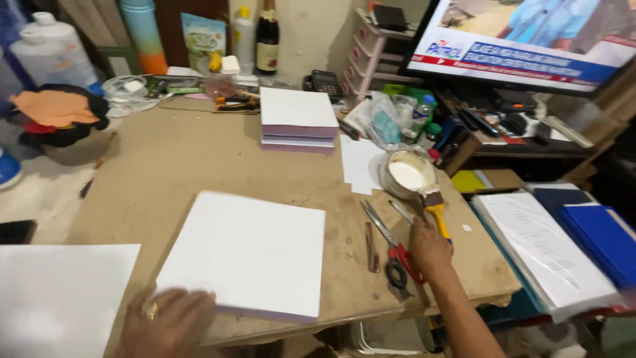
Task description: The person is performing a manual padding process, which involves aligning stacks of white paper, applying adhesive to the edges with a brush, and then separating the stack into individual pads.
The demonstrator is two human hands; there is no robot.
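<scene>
from the head view i see my left hand (169, 317) lying flat and spread on the near corner of a white paper stack (248, 252), fingers wide, a ring showing, pressing rather than gripping; the stack sits at about 7 o'clock on the brown worktable (172, 159). my right hand (429, 246) is at 4 o'clock, curled narrow around the yellow handle of a paintbrush (434, 207) whose bristles rest on the rim of a glue tub (407, 174) at 2 o'clock. red-handled scissors (391, 248) lie just beside that hand, toward the stack. a second white stack (298, 119) stands at 12 o'clock, well apart, and blue folders (599, 238) lie at 3 o'clock.
</scene>
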